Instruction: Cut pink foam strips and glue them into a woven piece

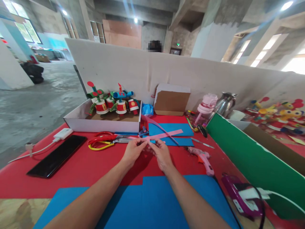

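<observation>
My left hand (134, 151) and my right hand (162, 154) meet over the middle of the red table. Thumbs and fingertips of both pinch a pink paper strip (170, 133), whose long end slants away to the upper right. A second, curled pink strip (158, 124) crosses behind it. Just past my fingers lie blue paper pieces (186, 128) and a small dark-blue folded paper piece (143, 131). Left of my left hand are scissors (102, 140) with red and yellow handles. To the right of my right hand rests a pink glue gun (201, 156).
A white box (102, 125) holds several paper-cup figures (121, 106). A black phone (58, 156) and white charger (63, 133) lie left. Blue sheets (145, 203) cover the near edge. A green board wall (252, 152), purple power strip (243, 195) and pink bottle (206, 108) stand right.
</observation>
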The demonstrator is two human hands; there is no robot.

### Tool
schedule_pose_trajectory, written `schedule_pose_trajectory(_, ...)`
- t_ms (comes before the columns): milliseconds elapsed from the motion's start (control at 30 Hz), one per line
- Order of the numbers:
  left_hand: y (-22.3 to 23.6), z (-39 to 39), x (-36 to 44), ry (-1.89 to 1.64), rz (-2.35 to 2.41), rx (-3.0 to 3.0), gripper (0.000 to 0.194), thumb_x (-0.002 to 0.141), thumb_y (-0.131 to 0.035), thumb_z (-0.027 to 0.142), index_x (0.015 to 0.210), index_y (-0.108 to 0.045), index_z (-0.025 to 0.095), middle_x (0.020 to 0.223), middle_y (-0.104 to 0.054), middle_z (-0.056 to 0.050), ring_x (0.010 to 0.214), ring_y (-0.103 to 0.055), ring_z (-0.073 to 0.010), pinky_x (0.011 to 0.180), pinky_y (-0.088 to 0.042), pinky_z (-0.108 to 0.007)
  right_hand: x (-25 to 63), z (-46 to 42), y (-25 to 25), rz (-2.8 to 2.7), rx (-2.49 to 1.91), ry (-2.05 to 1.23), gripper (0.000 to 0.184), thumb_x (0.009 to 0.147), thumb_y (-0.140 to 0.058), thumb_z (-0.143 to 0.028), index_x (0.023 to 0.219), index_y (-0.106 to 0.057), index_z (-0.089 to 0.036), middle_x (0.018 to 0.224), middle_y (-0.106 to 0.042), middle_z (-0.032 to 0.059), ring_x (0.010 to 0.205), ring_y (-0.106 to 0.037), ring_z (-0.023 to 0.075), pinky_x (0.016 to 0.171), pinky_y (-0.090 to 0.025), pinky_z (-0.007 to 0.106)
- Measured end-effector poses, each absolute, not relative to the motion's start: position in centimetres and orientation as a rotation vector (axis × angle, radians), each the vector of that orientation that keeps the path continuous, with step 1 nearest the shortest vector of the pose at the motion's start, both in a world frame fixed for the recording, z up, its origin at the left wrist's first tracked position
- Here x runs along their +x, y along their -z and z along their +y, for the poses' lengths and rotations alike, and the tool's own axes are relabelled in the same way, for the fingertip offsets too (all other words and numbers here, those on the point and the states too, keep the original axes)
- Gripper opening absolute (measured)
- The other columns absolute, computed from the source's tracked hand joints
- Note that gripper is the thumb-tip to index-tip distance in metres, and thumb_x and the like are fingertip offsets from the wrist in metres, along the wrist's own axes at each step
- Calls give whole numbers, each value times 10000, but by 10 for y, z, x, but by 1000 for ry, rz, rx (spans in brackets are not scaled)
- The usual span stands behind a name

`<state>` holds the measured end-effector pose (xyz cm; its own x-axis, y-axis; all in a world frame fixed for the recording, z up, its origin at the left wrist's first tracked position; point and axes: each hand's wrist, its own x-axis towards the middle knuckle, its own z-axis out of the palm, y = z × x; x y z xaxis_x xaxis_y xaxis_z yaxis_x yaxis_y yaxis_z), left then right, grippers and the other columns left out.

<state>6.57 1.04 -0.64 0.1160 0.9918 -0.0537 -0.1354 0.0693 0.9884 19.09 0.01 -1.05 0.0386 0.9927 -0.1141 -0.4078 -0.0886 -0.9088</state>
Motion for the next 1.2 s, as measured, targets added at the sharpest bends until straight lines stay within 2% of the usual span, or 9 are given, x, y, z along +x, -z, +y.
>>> schedule_pose_trajectory(67, 7, 12, 64, -1140, 1067, 1166, 351, 639, -753, 493, 725, -702, 156, 678, -703, -33, 613, -614, -164, 572, -487, -266, 192, 1, 11, -839, -1024, -1404, 389, 523, -848, -416, 816, -701, -207, 599, -650, -42, 597, -645, 159, 634, -548, 303)
schedule_pose_trajectory(200, 7, 16, 59, -1115, 1108, 1281, 331, 657, -734, 486, 669, -712, 156, 611, -672, -11, 558, -549, -133, 556, -438, -248, 195, 2, 12, -862, -1122, -1358, 400, 513, -836, -457, 780, -704, -189, 584, -665, -26, 559, -641, 155, 577, -517, 275)
schedule_pose_trajectory(367, 3, 17, 58, -1165, 1099, 1230, 366, 610, -773, 467, 798, -713, 159, 677, -684, -14, 599, -574, -140, 568, -449, -247, 196, 0, 11, -925, -1144, -1320, 364, 529, -829, -464, 746, -716, -193, 566, -664, -30, 540, -628, 154, 566, -513, 273)
schedule_pose_trajectory(567, 3, 15, 60, -1206, 1142, 1281, 296, 644, -747, 453, 635, -656, 172, 613, -635, 0, 579, -533, -130, 563, -436, -244, 193, -2, 10, -1035, -1168, -1288, 320, 583, -804, -483, 689, -715, -195, 529, -645, -21, 502, -613, 158, 527, -494, 271)
schedule_pose_trajectory(800, 3, 13, 63, -1264, 1064, 1157, 378, 663, -719, 539, 669, -649, 167, 562, -592, 20, 532, -497, -114, 532, -417, -240, 196, -1, 10, -1004, -1149, -1224, 305, 619, -782, -480, 734, -709, -207, 563, -664, -15, 554, -640, 176, 568, -508, 282)
schedule_pose_trajectory(1000, 1, 9, 67, -1150, 1028, 1133, 381, 598, -794, 496, 723, -684, 154, 633, -670, -11, 572, -574, -132, 573, -461, -254, 194, 0, 12, -909, -1063, -1239, 303, 573, -812, -427, 723, -673, -203, 620, -679, -18, 582, -628, 158, 638, -539, 300)
schedule_pose_trajectory(1200, 3, 9, 68, -1158, 1052, 1138, 364, 610, -776, 489, 655, -658, 148, 584, -621, -6, 522, -513, -106, 510, -420, -233, 193, -2, 8, -990, -1143, -1150, 258, 641, -762, -442, 626, -672, -200, 573, -646, -10, 579, -593, 158, 632, -498, 293)
